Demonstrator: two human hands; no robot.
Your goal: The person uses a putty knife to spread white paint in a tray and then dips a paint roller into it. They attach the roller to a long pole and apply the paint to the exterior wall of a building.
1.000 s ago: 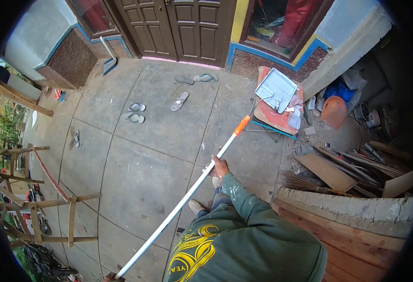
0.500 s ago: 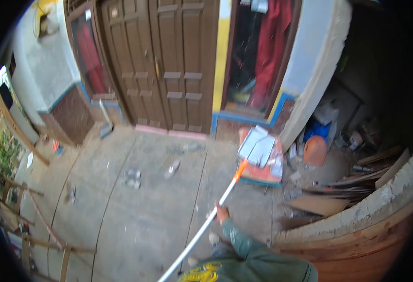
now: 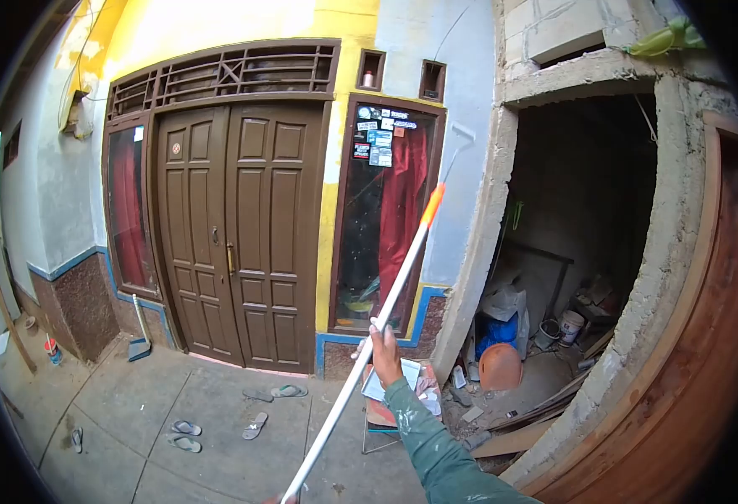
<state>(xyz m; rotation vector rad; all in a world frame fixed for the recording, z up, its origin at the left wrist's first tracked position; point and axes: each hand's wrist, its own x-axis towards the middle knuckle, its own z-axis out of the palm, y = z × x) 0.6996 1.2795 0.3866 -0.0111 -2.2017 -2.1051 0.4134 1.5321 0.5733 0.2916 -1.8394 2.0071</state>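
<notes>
Clasping long, straight white pole with orange collar and pale roller in right hand; cannot tell grip of left hand.

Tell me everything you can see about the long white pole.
The pole is straight and slim, with a smooth white shaft, perhaps coated metal or plastic, and an orange section at its upper end. There a thin rod leads to a pale roller at the light blue wall; contact is hard to judge. It slants up rightward, the right hand wrapped around it. The left hand barely shows at the bottom edge.
</notes>
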